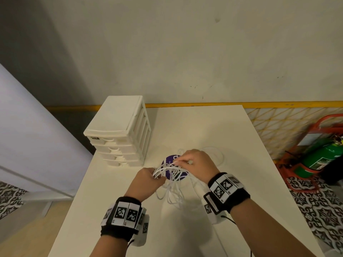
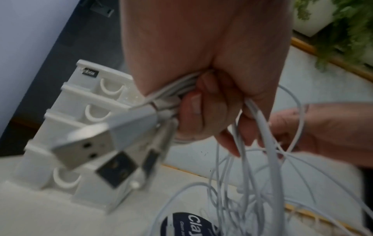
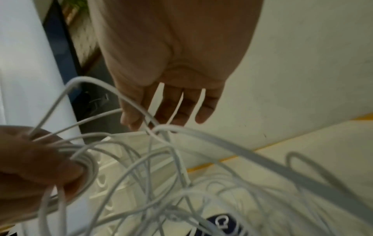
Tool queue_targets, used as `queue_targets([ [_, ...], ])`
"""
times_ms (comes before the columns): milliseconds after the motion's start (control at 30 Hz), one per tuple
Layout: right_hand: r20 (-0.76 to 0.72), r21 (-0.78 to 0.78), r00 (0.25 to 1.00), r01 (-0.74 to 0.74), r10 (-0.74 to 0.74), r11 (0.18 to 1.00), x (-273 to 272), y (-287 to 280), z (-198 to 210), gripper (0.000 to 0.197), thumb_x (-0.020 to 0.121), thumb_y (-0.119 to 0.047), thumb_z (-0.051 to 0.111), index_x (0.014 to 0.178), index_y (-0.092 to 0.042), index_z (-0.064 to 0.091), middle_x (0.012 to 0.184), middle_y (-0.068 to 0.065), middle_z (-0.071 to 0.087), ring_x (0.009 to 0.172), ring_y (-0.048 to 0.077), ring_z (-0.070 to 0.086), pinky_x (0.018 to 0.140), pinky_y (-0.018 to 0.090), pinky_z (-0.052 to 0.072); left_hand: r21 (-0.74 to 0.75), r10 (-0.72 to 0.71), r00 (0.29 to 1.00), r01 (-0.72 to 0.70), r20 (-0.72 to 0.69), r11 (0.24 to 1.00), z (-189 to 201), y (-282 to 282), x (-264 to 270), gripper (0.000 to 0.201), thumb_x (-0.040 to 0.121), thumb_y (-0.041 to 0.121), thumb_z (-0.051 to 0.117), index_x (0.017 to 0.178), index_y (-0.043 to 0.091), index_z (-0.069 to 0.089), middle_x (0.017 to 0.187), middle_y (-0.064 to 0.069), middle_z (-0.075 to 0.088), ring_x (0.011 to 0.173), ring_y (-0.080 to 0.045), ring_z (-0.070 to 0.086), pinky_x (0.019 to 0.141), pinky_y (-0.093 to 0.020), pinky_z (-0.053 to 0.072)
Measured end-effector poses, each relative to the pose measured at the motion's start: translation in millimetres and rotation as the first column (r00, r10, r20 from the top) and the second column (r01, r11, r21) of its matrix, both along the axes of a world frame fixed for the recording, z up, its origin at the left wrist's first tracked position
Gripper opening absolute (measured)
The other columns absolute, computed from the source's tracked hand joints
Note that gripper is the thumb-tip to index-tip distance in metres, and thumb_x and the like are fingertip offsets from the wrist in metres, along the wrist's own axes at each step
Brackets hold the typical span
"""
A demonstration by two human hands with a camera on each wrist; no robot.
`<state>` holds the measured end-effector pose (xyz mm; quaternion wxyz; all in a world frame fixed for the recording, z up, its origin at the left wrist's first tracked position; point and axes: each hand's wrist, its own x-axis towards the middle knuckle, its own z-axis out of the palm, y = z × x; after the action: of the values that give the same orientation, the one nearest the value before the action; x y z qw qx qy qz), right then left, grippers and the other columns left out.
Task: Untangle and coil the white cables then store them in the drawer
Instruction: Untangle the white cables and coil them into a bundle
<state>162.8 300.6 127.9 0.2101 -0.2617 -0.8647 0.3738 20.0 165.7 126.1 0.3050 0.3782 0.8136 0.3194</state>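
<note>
White cables (image 1: 171,175) hang as a loose tangle between both hands, just above the table (image 1: 213,127), over a dark round label (image 1: 168,161) lying at centre; loops trail down toward 6 o'clock. Left hand (image 1: 146,180) is fisted round a bundle of strands, and in the left wrist view the USB plugs (image 2: 88,143) stick out of the fist together. Right hand (image 1: 196,164), at 2 o'clock of the left, has its fingers (image 3: 177,105) nearly straight and spread in the right wrist view, strands running between them; whether it pinches any one strand, cannot tell. Drawer unit (image 1: 120,134) stands at 10 o'clock, all drawers closed. Judged step: untangling, early, nothing coiled yet. Next move likely calls for the right hand to single out one strand and draw it free of the crossings while the left keeps the plug ends gathered; pulling hard could tighten a knot
</note>
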Motion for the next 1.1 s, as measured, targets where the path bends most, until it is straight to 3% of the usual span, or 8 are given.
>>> queue_targets([
  [233, -0.225, -0.051, 0.971, -0.093, 0.080, 0.994, -10, -12, 47, 0.009, 0.083, -0.015, 0.068, 0.087, -0.019, 0.075, 0.073, -0.004, 0.064, 0.063, 0.006, 0.054, 0.064, 0.016, 0.044, -0.253, -0.118, 0.948, 0.041, -0.295, 0.966, 5, 5, 6, 0.019, 0.082, 0.025, 0.055, 0.065, 0.021, 0.047, 0.066, 0.004, 0.052, 0.071, -0.021, 0.054, 0.061, -0.026, 0.036],
  [333, -0.181, 0.197, 0.981, -0.028, 0.065, 0.980, -7, -4, 43, 0.019, 0.082, -0.009, 0.065, 0.086, -0.024, 0.074, 0.063, -0.012, 0.045, 0.058, 0.006, 0.043, 0.059, 0.016, 0.039, -0.264, -0.129, 0.932, 0.038, -0.340, 0.964, 9, 3, 3, 0.019, 0.082, 0.026, 0.056, 0.066, 0.021, 0.048, 0.067, 0.005, 0.051, 0.073, -0.022, 0.055, 0.063, -0.025, 0.038],
  [433, -0.119, 0.528, 0.993, 0.068, -0.006, 0.846, 1, 2, 32, 0.028, 0.077, -0.003, 0.065, 0.092, -0.026, 0.072, 0.066, -0.014, 0.054, 0.056, 0.002, 0.043, 0.055, 0.018, 0.041, -0.229, -0.102, 0.937, 0.024, -0.335, 0.973, 13, -2, -2, 0.016, 0.080, 0.027, 0.058, 0.068, 0.019, 0.053, 0.068, 0.002, 0.054, 0.072, -0.022, 0.056, 0.063, -0.025, 0.038],
  [567, -0.020, 0.180, 0.919, 0.390, -0.393, 0.903, 14, 8, 26, 0.025, 0.091, -0.044, 0.053, 0.092, -0.024, 0.067, 0.062, -0.008, 0.059, 0.057, 0.012, 0.053, 0.061, 0.027, 0.048, -0.110, -0.005, 0.947, -0.032, -0.321, 0.993, 14, -9, -6, 0.015, 0.077, 0.025, 0.062, 0.072, 0.010, 0.062, 0.069, -0.006, 0.062, 0.074, -0.026, 0.062, 0.060, -0.026, 0.038],
  [633, 0.192, -0.132, 0.926, 0.354, -0.326, 0.926, 14, 8, 25, 0.044, 0.092, -0.052, 0.042, 0.085, -0.017, 0.067, 0.056, 0.002, 0.060, 0.050, 0.018, 0.055, 0.059, 0.032, 0.049, -0.097, -0.001, 0.950, -0.031, -0.312, 0.995, 14, -10, -4, 0.016, 0.077, 0.026, 0.063, 0.074, 0.011, 0.063, 0.071, -0.006, 0.064, 0.075, -0.026, 0.062, 0.061, -0.027, 0.040],
  [733, 0.012, -0.476, 0.964, 0.239, -0.265, 0.846, 11, -2, 30, 0.048, 0.096, -0.045, 0.042, 0.077, -0.009, 0.068, 0.050, 0.008, 0.059, 0.044, 0.021, 0.055, 0.047, 0.028, 0.043, -0.122, -0.031, 0.957, -0.005, -0.289, 0.993, 10, -8, 2, 0.017, 0.078, 0.028, 0.063, 0.067, 0.016, 0.058, 0.066, -0.002, 0.061, 0.072, -0.025, 0.061, 0.061, -0.026, 0.041],
  [967, -0.455, -0.376, 0.854, 0.072, -0.252, 0.924, 2, -9, 46, 0.011, 0.079, -0.016, 0.073, 0.070, -0.019, 0.067, 0.074, 0.007, 0.070, 0.071, 0.017, 0.065, 0.071, 0.025, 0.052, -0.236, -0.073, 0.947, -0.004, -0.314, 0.972, -2, -8, 6, 0.025, 0.082, 0.029, 0.059, 0.062, 0.020, 0.047, 0.063, 0.004, 0.051, 0.068, -0.022, 0.054, 0.060, -0.025, 0.036],
  [1100, -0.068, -0.365, 0.998, -0.038, 0.014, 0.930, -2, -14, 45, 0.018, 0.089, -0.026, 0.060, 0.087, -0.011, 0.069, 0.081, 0.000, 0.071, 0.070, 0.013, 0.067, 0.070, 0.028, 0.055, -0.201, -0.097, 0.952, 0.038, -0.292, 0.979, -2, -8, 12, 0.025, 0.082, 0.031, 0.061, 0.062, 0.022, 0.048, 0.062, 0.007, 0.051, 0.067, -0.019, 0.053, 0.054, -0.025, 0.034],
])
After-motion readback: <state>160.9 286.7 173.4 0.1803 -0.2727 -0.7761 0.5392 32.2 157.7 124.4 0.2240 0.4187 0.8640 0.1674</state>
